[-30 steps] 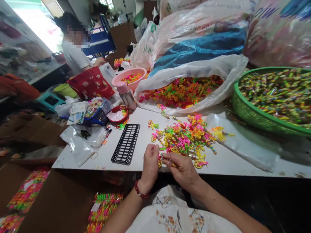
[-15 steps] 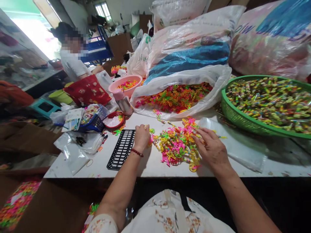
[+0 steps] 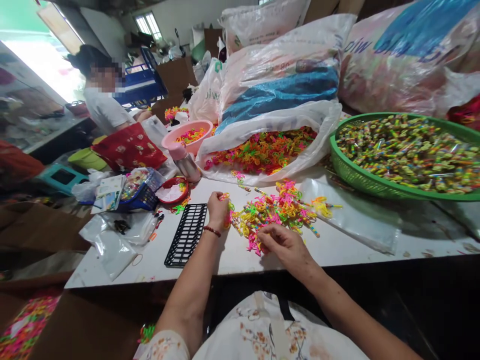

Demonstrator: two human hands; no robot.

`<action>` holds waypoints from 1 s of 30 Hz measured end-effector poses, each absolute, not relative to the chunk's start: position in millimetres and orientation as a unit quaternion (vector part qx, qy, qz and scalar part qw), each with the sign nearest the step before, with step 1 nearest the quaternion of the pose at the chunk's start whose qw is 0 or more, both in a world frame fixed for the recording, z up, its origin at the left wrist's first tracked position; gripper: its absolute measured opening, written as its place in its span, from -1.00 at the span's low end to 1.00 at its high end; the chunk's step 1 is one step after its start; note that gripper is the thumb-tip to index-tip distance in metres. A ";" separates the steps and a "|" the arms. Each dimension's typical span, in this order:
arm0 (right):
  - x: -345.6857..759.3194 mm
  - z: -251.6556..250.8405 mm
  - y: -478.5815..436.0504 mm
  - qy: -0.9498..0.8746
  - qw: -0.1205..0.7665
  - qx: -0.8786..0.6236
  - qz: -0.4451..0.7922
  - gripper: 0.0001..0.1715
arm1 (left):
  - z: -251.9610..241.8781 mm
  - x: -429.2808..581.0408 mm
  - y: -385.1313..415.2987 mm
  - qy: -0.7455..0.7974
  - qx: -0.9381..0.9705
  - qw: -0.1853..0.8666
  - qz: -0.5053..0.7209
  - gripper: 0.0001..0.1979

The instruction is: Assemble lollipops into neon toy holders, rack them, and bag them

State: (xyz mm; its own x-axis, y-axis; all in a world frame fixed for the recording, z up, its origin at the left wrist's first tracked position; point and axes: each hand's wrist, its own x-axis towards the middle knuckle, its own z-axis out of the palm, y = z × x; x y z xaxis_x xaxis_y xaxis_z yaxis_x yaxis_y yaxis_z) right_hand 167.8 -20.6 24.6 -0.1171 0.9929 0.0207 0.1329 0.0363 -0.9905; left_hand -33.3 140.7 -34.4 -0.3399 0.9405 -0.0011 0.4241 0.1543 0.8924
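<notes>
A loose pile of small bright plastic pieces (image 3: 279, 207), pink, yellow, green and orange, lies on the white table; their exact kind is too small to make out. My left hand (image 3: 217, 211) is closed at the pile's left edge, with colourful plastic pieces at its fingertips. Over the near edge of the pile, my right hand (image 3: 285, 246) is closed in a pinch, its fingertips by some pink pieces; what they hold is hidden. Left of my left hand lies a black plastic grid tray (image 3: 186, 235). Clear plastic bags (image 3: 360, 225) lie flat right of the pile.
An open white sack (image 3: 210, 167) of similar pieces lies behind the pile. A green basket (image 3: 339, 162) of wrapped sticks stands right. A pink-capped flask (image 3: 187, 165), a red basket (image 3: 174, 200) and a blue basket (image 3: 144, 202) stand left. Another person (image 3: 105, 107) is farther back.
My right hand has moved left and nearer from the pile's right side, and its fingers have closed. A yellow cluster now lies on the plastic bags. My left hand stays by the pile's left edge.
</notes>
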 end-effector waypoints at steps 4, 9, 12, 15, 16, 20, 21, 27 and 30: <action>158.2 19.4 -23.5 -0.509 0.444 -0.481 0.559 -0.63 | -17.5 -43.3 132.6 0.646 0.427 0.366 0.515 -0.74; 152.9 23.9 -19.8 -0.500 0.444 -0.475 0.572 -0.62 | 7.7 -54.9 90.5 0.567 0.367 0.489 0.552 -0.68; 147.8 27.5 -13.9 -0.535 0.454 -0.471 0.535 -0.63 | 13.8 -50.3 56.2 0.434 0.257 0.632 0.588 -0.70; 141.5 28.0 -8.9 -0.562 0.470 -0.471 0.492 -0.63 | 13.9 -39.2 30.0 0.376 0.190 0.676 0.605 -0.70; 139.5 27.5 -7.9 -0.565 0.471 -0.470 0.488 -0.63 | 13.5 -35.0 23.7 0.380 0.192 0.670 0.609 -0.70; 132.9 22.4 -8.0 -0.561 0.458 -0.472 0.502 -0.62 | 13.5 -20.0 6.8 0.413 0.274 0.625 0.603 -0.71; 131.8 20.5 -8.6 -0.560 0.458 -0.473 0.503 -0.63 | 13.9 -17.0 3.9 0.421 0.298 0.615 0.596 -0.71; 131.0 11.8 -12.4 -0.513 0.468 -0.485 0.531 -0.61 | 10.5 -3.7 -6.8 0.466 0.360 0.588 0.554 -0.69; 133.7 11.0 -13.2 -0.502 0.466 -0.475 0.552 -0.61 | 5.6 0.1 -8.1 0.484 0.374 0.577 0.541 -0.69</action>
